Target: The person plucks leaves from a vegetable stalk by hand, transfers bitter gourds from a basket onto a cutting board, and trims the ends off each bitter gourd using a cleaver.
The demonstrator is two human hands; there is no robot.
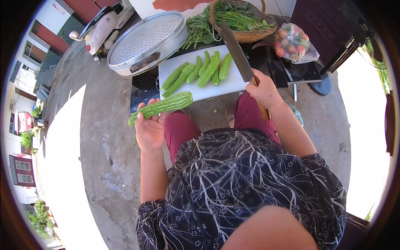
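My left hand [152,128] holds a pale green bitter melon [162,107] by its lower half, its far end pointing right past the near edge of a white cutting board [225,88]. In my right hand [265,89] is the wooden handle of a cleaver [239,54], its broad dark blade raised and tilted over the board's right side. Several more bitter melons [208,69] lie on the board, grouped side by side and slanting the same way. The held melon is apart from the cleaver.
A perforated metal steamer tray [147,40] stands tilted at the board's left. Behind are leafy greens [200,28] and a wicker basket [250,37] of greens. A plastic bag of red and green produce [292,42] sits at right on a dark surface. A scooter [104,31] is parked far left.
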